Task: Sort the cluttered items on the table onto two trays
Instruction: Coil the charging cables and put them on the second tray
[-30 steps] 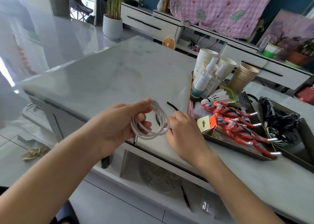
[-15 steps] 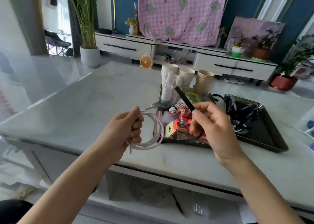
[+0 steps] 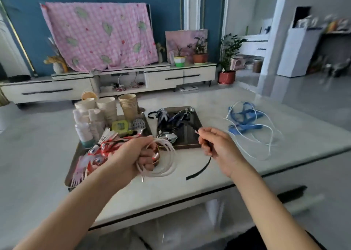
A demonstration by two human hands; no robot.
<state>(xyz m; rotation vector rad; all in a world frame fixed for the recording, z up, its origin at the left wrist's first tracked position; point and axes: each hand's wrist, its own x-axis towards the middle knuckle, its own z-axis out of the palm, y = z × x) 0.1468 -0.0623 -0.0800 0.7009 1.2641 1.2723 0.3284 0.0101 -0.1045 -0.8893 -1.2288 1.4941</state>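
Note:
My left hand (image 3: 131,156) grips a coiled white cable (image 3: 165,162) above the near end of the left tray (image 3: 71,173). That tray carries spray bottles, a shuttlecock, red toy packs and a green gadget. My right hand (image 3: 218,147) pinches a black strap (image 3: 201,170) that hangs down over the table in front of the right tray (image 3: 197,122). Dark cables and lanyards lie in the right tray. A tangle of blue and white cables (image 3: 245,120) lies loose on the table to the right.
Stacks of paper cups (image 3: 108,107) stand behind the left tray. The marble table's (image 3: 218,177) front edge runs just below my hands. A TV cabinet, potted plants and a pink cloth are beyond the table.
The view has swung right, bringing the blue and white cables into sight. My right hand has lowered, and the black strap now hangs below it instead of pointing up.

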